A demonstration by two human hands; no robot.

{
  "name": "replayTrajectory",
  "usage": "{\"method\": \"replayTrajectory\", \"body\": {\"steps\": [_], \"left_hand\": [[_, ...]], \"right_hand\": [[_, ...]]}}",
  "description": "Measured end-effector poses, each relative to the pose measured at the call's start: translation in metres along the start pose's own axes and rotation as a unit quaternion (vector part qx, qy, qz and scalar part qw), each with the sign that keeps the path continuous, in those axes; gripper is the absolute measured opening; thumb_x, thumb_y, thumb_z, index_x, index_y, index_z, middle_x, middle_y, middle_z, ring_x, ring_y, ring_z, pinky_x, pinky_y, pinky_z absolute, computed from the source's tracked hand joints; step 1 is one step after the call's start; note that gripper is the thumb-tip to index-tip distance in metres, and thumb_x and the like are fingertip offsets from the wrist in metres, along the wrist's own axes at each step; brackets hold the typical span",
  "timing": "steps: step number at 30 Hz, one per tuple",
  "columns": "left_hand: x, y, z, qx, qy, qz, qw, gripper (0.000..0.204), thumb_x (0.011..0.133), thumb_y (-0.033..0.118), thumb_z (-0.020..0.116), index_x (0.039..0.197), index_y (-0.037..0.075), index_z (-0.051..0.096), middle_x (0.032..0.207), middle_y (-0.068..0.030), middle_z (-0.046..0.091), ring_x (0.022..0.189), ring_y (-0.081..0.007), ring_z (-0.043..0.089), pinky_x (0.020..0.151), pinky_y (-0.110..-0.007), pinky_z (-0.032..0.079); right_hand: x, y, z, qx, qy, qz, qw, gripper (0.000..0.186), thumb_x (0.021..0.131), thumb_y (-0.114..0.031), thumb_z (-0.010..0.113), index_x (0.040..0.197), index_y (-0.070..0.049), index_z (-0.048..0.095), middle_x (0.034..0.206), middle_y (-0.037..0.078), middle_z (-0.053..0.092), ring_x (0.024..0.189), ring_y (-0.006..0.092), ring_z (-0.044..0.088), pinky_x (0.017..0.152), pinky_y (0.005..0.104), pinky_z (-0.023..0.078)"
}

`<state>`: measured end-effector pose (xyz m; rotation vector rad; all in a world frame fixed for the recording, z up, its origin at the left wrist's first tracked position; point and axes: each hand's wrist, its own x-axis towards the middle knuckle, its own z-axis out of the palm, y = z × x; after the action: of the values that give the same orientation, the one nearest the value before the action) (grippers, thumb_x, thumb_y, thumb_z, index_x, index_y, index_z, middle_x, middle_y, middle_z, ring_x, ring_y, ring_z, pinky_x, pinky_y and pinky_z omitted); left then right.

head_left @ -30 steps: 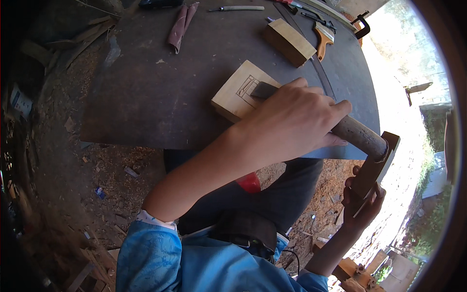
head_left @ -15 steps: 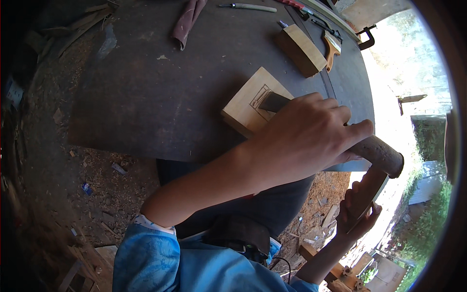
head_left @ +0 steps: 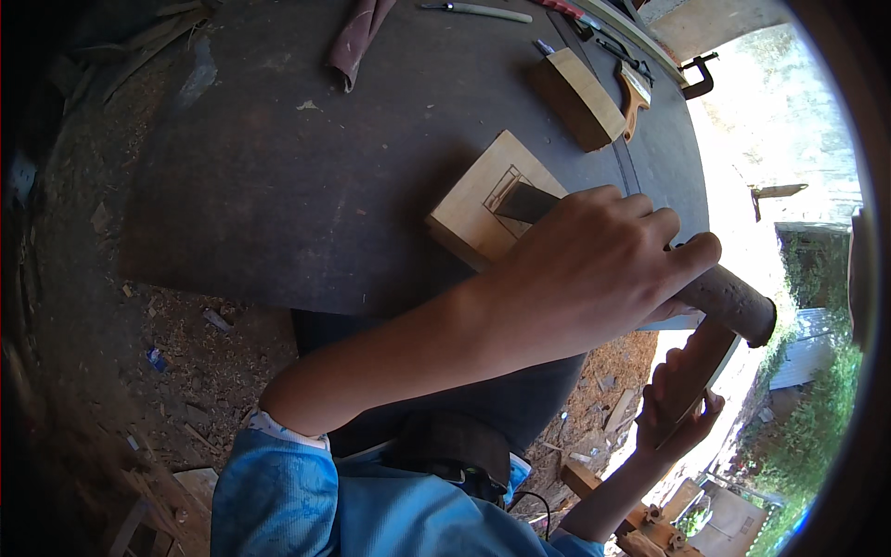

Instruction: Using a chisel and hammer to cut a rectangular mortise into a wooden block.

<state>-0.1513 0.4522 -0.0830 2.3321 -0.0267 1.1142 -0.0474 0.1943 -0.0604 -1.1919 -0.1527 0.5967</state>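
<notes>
A pale wooden block (head_left: 469, 204) lies on the dark table, with pencilled rectangular lines on its top. The flat blade of a chisel (head_left: 527, 201) meets the wood inside those lines, tilted so that its thick, worn handle (head_left: 729, 295) leans toward the right. My left hand (head_left: 603, 255) is closed around the chisel, hiding the middle of the tool. Below the handle's end, my right hand (head_left: 670, 408) grips a flat wooden bar (head_left: 698, 367). The bar's upper end is at the handle's butt; whether they touch, I cannot tell.
On the dark table (head_left: 278, 186), a second wooden block (head_left: 577, 97) stands beyond the first, beside a brush (head_left: 634, 100). A slim pale-handled tool (head_left: 478, 13) and a rolled brownish sheet (head_left: 357, 46) lie at the far side. A clamp (head_left: 701, 74) sits at the right edge.
The view has shifted slightly. Both hands keep their grips, and the chisel's blade stays on the marked area of the block; the bar remains by the handle's end.
</notes>
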Motion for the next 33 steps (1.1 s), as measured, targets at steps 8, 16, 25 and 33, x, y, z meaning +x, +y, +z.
{"method": "replayTrajectory", "body": {"steps": [8, 16, 25, 33], "left_hand": [[0.008, -0.012, 0.003, 0.059, -0.069, 0.078, 0.993, 0.041, 0.102, 0.042, 0.057, 0.11, 0.002, 0.057, 0.078, -0.0041, 0.056, 0.056, -0.0132, 0.056, 0.053, -0.03, 0.047], [0.007, -0.009, -0.003, 0.054, -0.105, 0.059, 0.991, 0.036, 0.101, 0.035, 0.058, 0.114, 0.003, 0.052, 0.078, -0.0056, 0.055, 0.054, -0.0125, 0.058, 0.047, -0.027, 0.051], [0.006, -0.01, 0.0, 0.073, -0.109, 0.082, 0.988, 0.033, 0.102, 0.033, 0.058, 0.112, 0.002, 0.052, 0.081, -0.0053, 0.056, 0.055, -0.0112, 0.06, 0.047, -0.024, 0.051], [0.006, -0.011, 0.003, 0.087, -0.084, 0.081, 0.989, 0.031, 0.102, 0.032, 0.058, 0.108, 0.003, 0.051, 0.078, -0.0059, 0.056, 0.053, -0.0108, 0.061, 0.042, -0.023, 0.049]], "right_hand": [[0.001, 0.004, -0.002, 0.015, -0.045, -0.015, 0.999, 0.065, 0.097, -0.048, 0.05, 0.134, 0.004, 0.039, 0.091, 0.013, 0.047, 0.064, 0.0158, 0.053, 0.031, 0.0224, 0.047], [-0.001, -0.013, 0.005, -0.113, 0.213, -0.146, 0.96, 0.055, 0.105, -0.036, 0.043, 0.145, 0.001, 0.035, 0.116, 0.02, 0.054, 0.072, 0.0177, 0.055, 0.035, 0.02, 0.045], [0.006, -0.066, -0.036, 0.002, -0.138, -0.193, 0.971, 0.06, 0.105, -0.031, 0.045, 0.155, -0.001, 0.028, 0.137, 0.026, 0.05, 0.11, 0.0294, 0.061, 0.084, 0.0342, 0.058], [0.006, -0.052, -0.037, 0.034, 0.023, -0.176, 0.984, 0.056, 0.104, -0.03, 0.048, 0.149, 0.002, 0.038, 0.137, 0.026, 0.052, 0.107, 0.0249, 0.059, 0.078, 0.0341, 0.052]]}}
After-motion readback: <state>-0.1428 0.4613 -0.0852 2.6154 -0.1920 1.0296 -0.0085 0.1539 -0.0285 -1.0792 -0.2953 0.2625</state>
